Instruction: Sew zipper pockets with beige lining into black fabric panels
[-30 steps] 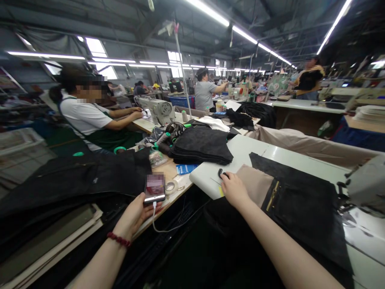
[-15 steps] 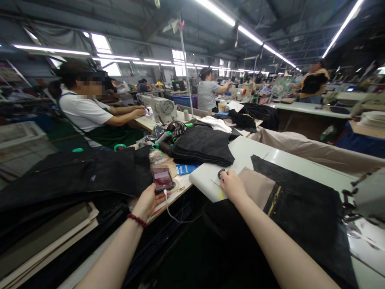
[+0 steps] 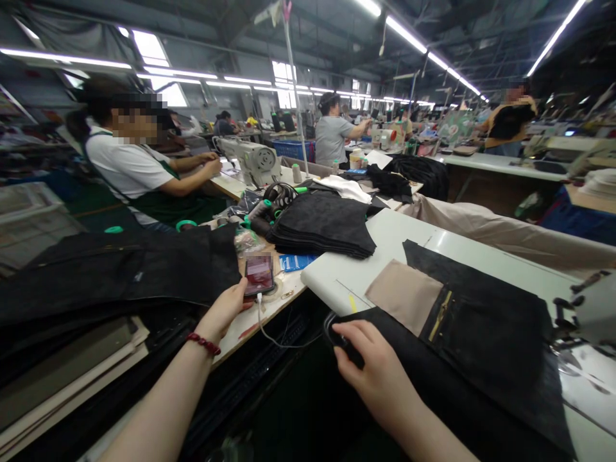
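My left hand [image 3: 230,305], with a dark red bead bracelet at its wrist, grips the lower left edge of a smartphone [image 3: 259,276] whose screen is lit. A white charging cable [image 3: 260,314] runs from the phone's bottom. My right hand [image 3: 368,350] is curled round what looks like scissors [image 3: 330,328]; only black loop handles show, and the blades are hidden. Beneath that hand, black fabric hangs at the table edge. To its right lies a black fabric panel [image 3: 500,321] with a brass zipper [image 3: 441,316] and a beige pocket piece [image 3: 407,295].
A stack of cut black fabric [image 3: 322,224] sits on the table ahead. Thread cones [image 3: 261,218] and a blue packet [image 3: 296,263] lie beside it. A sewing machine [image 3: 594,314] stands at right. A co-worker [image 3: 129,167] sits at another machine [image 3: 250,160] on the left.
My right hand has drawn back toward me from the white tabletop, with the black loop handles in it. The beige piece is more uncovered. My left hand stays at the phone, its fingers shifted slightly.
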Motion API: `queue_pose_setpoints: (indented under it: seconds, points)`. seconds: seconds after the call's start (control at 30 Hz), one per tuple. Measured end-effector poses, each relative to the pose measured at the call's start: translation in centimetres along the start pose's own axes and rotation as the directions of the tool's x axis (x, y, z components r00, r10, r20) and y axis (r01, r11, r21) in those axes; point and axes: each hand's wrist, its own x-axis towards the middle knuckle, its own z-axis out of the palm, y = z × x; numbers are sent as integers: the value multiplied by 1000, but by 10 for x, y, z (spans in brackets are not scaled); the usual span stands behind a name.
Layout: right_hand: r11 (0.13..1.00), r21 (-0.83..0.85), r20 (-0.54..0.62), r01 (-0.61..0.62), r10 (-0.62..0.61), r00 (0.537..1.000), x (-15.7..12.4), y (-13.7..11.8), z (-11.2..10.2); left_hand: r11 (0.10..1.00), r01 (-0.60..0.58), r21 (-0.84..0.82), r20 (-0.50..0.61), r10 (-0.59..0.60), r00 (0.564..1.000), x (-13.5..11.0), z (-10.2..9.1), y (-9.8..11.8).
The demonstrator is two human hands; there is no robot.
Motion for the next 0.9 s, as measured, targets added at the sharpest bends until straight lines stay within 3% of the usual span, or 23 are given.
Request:
queue_pose_setpoints:
  seconds: [0.13,0.23,0.3,0.4,0.5,0.57,0.67,0.8,0.9]
  points:
    - [978,146,84,-150,139,987,-35,3,11,993,-107,44,-67,110,992,-19,-4,12]
    - [963,149,86,-223,212,973,-47,10,13,985,-170,-8,-75,169,983,-52,12,12]
    - [959,147,56,-241,236,970,-48,15,12,986,-140,-91,12,141,990,-80,41,-1]
    - [963,128,-6,-236,239,971,-43,17,8,969,51,-241,245,10,969,-112,104,-31]
    - [968,92,-35,-234,238,971,-35,16,1,892,208,-401,384,-42,923,-120,165,-55]
    - [969,63,-47,-239,242,969,-31,14,-6,828,258,-497,421,-30,906,-115,188,-61]
    - [967,24,-83,-255,257,963,-29,15,-17,753,316,-578,452,-27,891,-110,192,-67]
    - [956,-24,-114,-291,286,951,-23,20,-25,721,348,-599,452,-53,890,-117,163,-83]
    - [963,-120,-65,-242,236,970,-11,22,-17,723,336,-603,436,-53,898,-129,140,-95]
